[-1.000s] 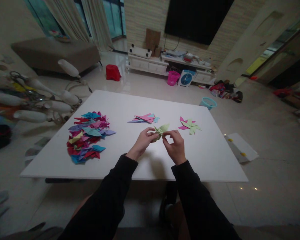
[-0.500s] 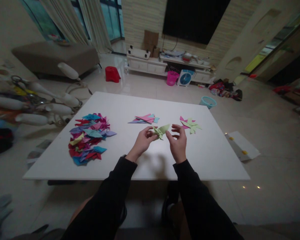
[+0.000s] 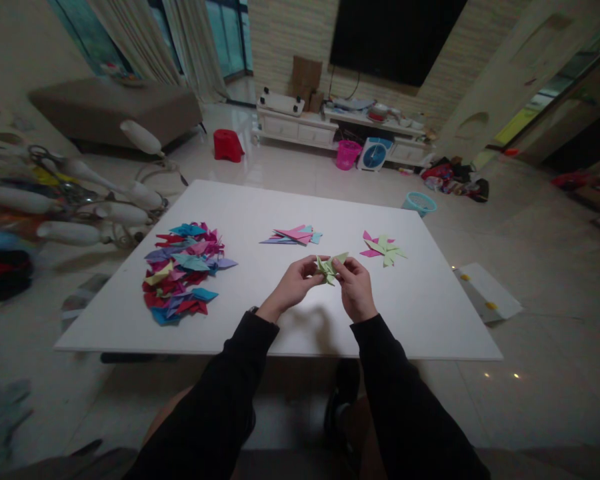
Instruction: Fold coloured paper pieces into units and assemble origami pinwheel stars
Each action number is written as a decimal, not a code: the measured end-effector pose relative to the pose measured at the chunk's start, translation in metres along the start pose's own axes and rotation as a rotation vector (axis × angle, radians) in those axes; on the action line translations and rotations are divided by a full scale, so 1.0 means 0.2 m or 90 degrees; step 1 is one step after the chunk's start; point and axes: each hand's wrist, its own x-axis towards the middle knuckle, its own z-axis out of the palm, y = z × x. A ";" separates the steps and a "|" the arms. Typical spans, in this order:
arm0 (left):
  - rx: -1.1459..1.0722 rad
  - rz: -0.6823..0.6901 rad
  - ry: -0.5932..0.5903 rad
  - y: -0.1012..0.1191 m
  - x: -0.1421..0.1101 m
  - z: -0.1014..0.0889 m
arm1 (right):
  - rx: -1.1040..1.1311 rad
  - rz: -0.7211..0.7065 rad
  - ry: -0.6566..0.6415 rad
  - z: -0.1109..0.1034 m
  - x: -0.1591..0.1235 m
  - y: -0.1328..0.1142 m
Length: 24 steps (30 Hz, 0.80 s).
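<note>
A light green origami crane (image 3: 329, 269) is held just above the white table (image 3: 260, 320), near its middle. My left hand (image 3: 296, 285) pinches its left side, while my right hand (image 3: 355, 285) grips the right side, thumb and fingers closed on the paper. Beyond my hands lies a small stack of pink, blue and purple folded papers (image 3: 295, 235). Green and magenta folded papers (image 3: 384, 249) lie to the right. A large heap of colourful paper cranes (image 3: 185, 267) covers part of the table's left side.
White lamp arms (image 3: 105, 213) stand left of the table. On the floor beyond are a red stool (image 3: 228, 145), a pink basket (image 3: 347, 155), a blue-faced fan (image 3: 375, 154) and a light blue basket (image 3: 419, 203). A white box-like object (image 3: 487, 293) sits to the right.
My right hand has closed in from beside the green crane and now grips its right side. My left hand keeps its hold. The whole view has shifted slightly.
</note>
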 end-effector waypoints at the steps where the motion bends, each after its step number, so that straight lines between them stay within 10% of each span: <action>1: 0.003 0.000 -0.005 0.00 0.00 0.00 | 0.004 0.013 -0.003 0.00 0.00 0.00; 9: 0.037 -0.001 0.018 -0.01 -0.01 0.00 | 0.086 0.165 -0.048 0.01 -0.01 -0.01; 24: 0.139 0.020 0.016 -0.02 -0.01 0.01 | 0.054 0.141 -0.023 0.02 -0.02 -0.02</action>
